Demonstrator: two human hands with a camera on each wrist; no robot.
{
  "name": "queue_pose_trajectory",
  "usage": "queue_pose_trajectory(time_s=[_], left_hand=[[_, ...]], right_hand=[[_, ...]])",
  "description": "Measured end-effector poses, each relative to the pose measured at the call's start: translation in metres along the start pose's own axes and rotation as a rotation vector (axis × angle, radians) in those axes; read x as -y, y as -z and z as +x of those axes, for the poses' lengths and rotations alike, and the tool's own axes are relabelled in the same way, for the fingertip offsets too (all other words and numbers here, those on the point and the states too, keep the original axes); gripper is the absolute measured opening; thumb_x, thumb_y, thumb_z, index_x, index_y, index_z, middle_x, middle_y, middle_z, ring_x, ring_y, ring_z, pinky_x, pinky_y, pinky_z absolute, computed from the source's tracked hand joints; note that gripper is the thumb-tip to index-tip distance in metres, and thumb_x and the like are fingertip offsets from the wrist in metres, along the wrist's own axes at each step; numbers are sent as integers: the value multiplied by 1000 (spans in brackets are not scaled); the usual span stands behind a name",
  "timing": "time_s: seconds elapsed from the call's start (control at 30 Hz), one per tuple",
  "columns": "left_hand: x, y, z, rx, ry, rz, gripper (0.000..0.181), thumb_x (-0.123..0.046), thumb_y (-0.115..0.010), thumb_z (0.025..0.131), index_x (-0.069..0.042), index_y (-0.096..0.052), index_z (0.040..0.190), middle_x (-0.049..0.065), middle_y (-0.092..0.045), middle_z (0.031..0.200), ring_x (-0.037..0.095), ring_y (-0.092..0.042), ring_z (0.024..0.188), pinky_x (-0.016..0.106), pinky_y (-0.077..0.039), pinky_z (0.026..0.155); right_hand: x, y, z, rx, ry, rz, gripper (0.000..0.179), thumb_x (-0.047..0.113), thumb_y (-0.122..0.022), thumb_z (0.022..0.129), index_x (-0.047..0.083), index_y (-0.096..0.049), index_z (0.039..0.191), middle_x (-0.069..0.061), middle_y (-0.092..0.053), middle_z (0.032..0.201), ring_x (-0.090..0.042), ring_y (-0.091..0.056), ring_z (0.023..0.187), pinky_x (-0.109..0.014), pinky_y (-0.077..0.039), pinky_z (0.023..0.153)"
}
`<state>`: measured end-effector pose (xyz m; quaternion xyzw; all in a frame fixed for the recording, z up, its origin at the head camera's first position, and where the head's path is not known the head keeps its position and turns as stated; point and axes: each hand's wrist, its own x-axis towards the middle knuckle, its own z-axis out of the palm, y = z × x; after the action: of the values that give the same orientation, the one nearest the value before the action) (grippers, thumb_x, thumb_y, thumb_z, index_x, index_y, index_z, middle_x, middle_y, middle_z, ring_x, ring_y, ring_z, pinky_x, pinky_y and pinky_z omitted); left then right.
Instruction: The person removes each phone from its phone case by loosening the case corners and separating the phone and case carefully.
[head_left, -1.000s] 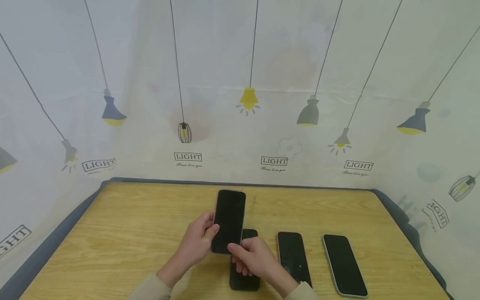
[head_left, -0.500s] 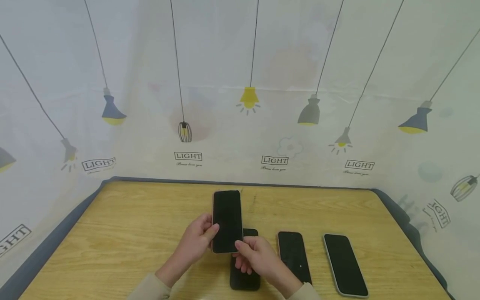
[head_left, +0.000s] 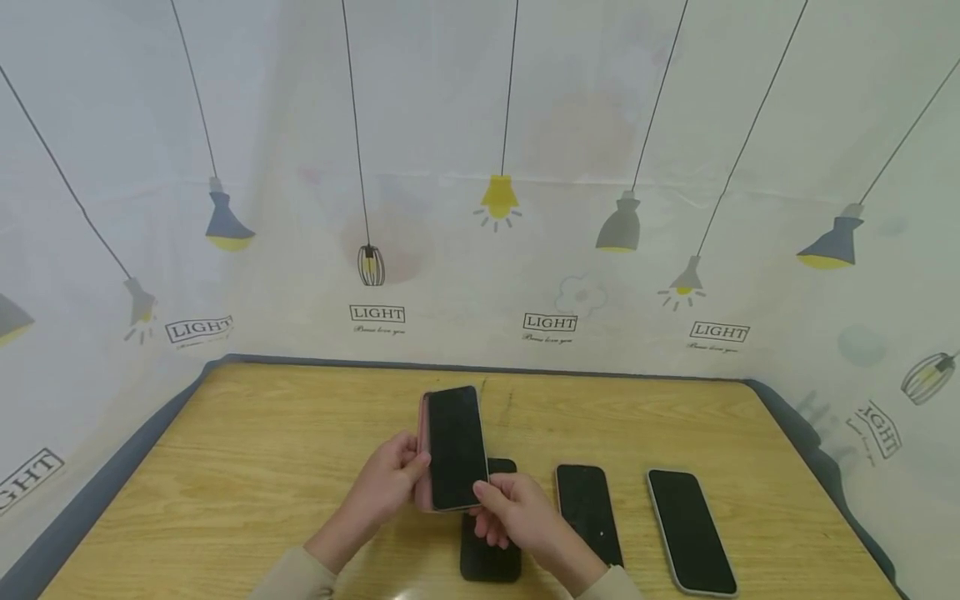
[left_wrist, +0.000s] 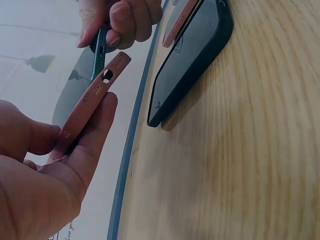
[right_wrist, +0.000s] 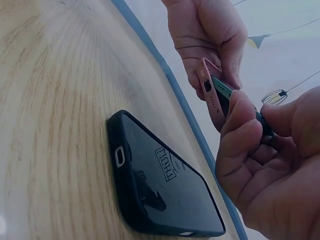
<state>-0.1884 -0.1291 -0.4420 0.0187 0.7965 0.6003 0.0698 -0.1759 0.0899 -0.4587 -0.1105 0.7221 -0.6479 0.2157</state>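
My left hand (head_left: 382, 487) grips a pink phone case (left_wrist: 82, 107), its thumb on one long side and fingers behind. With thumb and curled fingers, my right hand (head_left: 528, 525) pinches the lower right corner of a smartphone (head_left: 457, 450). The phone's screen is black and its frame looks green in the wrist views. It stands tilted, partly out of the case, whose left side shows beside it in the head view. Both are held above the table. Below the right hand lies a second smartphone (right_wrist: 165, 180) in a black case, screen up, partly covered by that hand.
To the right on the wooden table (head_left: 247, 467) lie a pink-edged phone (head_left: 587, 504) and a white-edged phone (head_left: 692, 532), both screen up. A cloth wall (head_left: 450, 275) printed with lamps encloses the back and sides.
The smartphone has swung out of the pink case on its left side, so the case's edge now shows. Both held things shifted slightly left. The phones on the table stay put.
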Motion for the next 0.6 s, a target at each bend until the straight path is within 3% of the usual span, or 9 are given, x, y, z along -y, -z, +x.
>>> queue_pose_trajectory(time_s=[0.27,0.6], left_hand=[[6,7,0,-22,34,51,17,-5,-50,107,6,-59,117,12,-67,93,19,-60,79,32,-51,66],[12,17,-8,-30,54,47,22,-5,-51,106,8,-58,122,15,-71,101,23,-68,87,38,-59,73]], right_hand=[[1,7,1,-18,-50,-14,39,24,-48,111,-5,-64,91,2,-61,67,-9,-53,56,-21,-43,51],[0,19,4,-59,-54,-58,44,27,-47,112,-8,-65,92,2,-61,68,-9,-53,58,-23,-44,52]])
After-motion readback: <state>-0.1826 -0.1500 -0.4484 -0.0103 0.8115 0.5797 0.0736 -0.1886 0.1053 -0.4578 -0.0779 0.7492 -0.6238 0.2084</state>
